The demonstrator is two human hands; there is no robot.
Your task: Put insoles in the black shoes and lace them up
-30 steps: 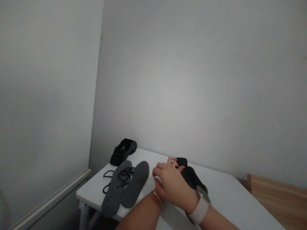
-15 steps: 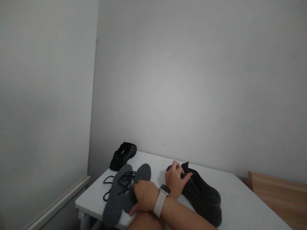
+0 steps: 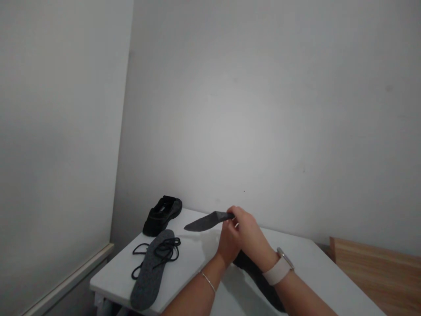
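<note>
My right hand [image 3: 246, 228], with a watch on its wrist, pinches one end of a dark grey insole [image 3: 202, 223]. The insole is raised above the table, bent near the fingers, its free end pointing left. Close beneath is my left hand [image 3: 228, 241], closed at the upper end of a black shoe [image 3: 258, 281]; its fingertips are partly hidden by the right hand. The right wrist covers much of that shoe. A second grey insole [image 3: 149, 281] lies flat at the left, with black shoelaces [image 3: 167, 252] across it.
Another black shoe [image 3: 162, 215] stands at the back left corner of the white table [image 3: 187, 256]. Walls rise behind and to the left. A wooden board [image 3: 375, 276] is beyond the table's right edge.
My right hand has lifted one insole from the table and carried it right, to my left hand. The shoe at my left hand has shifted left and appears tilted.
</note>
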